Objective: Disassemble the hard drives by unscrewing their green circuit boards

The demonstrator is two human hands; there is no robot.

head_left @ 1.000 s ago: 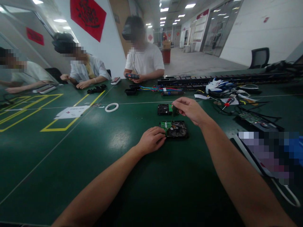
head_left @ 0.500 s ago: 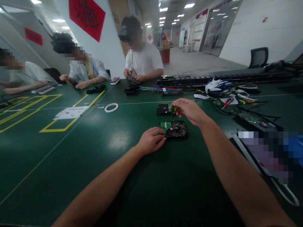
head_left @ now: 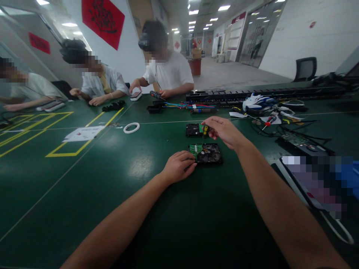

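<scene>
A hard drive lies on the green table with its green circuit board facing up. My left hand grips the drive's left end, fingers on top of its edge. In my right hand is a small screwdriver with a yellow and black handle, held upright between the fingers. Its thin shaft points down to the circuit board near the drive's far edge; whether the tip sits in a screw is too small to tell. Just behind, a second hard drive is partly covered by my right hand.
White tape roll and paper sheet lie to the left. Coloured cables and a long black rack run along the back. Gloves, a red screwdriver and a circuit board unit are at right. Co-workers sit opposite.
My hands stay nearly still, with the screwdriver handle turned slightly. Across the table, a co-worker's hand has reached out to the phone-like object beside them.
</scene>
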